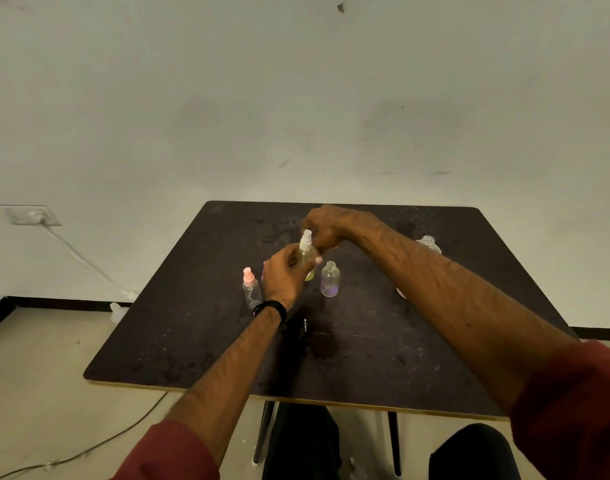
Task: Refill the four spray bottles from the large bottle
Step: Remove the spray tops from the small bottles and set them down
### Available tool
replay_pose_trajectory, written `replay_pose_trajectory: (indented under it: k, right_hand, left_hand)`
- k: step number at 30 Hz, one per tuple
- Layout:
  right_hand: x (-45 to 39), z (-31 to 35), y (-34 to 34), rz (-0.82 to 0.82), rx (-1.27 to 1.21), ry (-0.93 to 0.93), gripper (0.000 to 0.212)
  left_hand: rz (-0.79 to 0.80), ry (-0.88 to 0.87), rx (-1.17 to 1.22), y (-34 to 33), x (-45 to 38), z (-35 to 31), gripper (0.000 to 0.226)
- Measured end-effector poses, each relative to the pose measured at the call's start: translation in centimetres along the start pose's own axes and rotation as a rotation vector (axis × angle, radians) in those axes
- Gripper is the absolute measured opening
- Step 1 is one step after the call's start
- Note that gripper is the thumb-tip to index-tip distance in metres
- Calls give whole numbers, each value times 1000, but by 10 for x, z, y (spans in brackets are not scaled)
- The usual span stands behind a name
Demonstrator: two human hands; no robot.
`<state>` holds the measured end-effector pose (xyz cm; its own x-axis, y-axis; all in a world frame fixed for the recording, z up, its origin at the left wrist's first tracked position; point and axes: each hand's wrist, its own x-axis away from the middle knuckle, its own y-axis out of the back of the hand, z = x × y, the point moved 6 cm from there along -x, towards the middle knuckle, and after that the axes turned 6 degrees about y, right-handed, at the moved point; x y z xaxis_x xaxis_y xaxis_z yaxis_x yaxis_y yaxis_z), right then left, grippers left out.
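Dark brown table point(417, 341), pink-capped bottle point(251, 289), maroon sleeves point(573, 410).

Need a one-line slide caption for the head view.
Left hand holds a yellow-tinted spray bottle while right hand works its white nozzle above the dark table.

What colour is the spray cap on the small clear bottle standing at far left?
Pink spray cap, clearest in the head view.
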<state>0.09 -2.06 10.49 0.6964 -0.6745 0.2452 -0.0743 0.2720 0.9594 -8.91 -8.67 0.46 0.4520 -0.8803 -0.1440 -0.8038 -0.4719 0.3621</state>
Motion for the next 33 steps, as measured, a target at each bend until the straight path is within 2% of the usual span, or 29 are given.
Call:
replay_pose_trajectory:
  k: [2, 6, 8, 10, 11, 15, 17, 19, 23, 26, 33]
  right_hand:
    - [1, -1, -2, 16, -62, -1, 48]
    - [1, -2, 3, -125, -15, -34, 55]
    - [-2, -1, 2, -141, -25, -18, 43]
    - [-1, 0, 0, -83, -56, 10, 24]
    - [1, 2, 1, -55, -68, 18, 25]
    - [3, 0, 1, -44, -18, -6, 50]
    - [2, -1, -2, -61, 25, -22, 57]
    - [2, 0, -5, -91, 34, -17, 49]
    - [4, 4, -4, -38, -8, 37, 11]
    - [3, 9, -4, -20, -7, 66, 19]
    - [4, 0, 6, -81, -101, 72, 17]
  left_hand:
    - [-5, -7, -13, 0, 1, 5, 27]
    - [19, -2, 15, -3, 3, 7, 40]
    - [24, -15, -21, -5, 3, 4, 42]
    - [22, -18, -41, -8, 4, 4, 35]
    - [17, -16, -28, -8, 4, 6, 29]
    - [4, -16, 2, -8, 6, 10, 19]
    - [18, -19, 11, -9, 8, 6, 26]
    - [36, -23, -4, -11, 9, 3, 34]
    - [61, -25, -17, -15, 11, 2, 25]
    - [58, -22, 17, -16, 12, 3, 24]
    - [59, -28, 50, -14, 14, 5, 25]
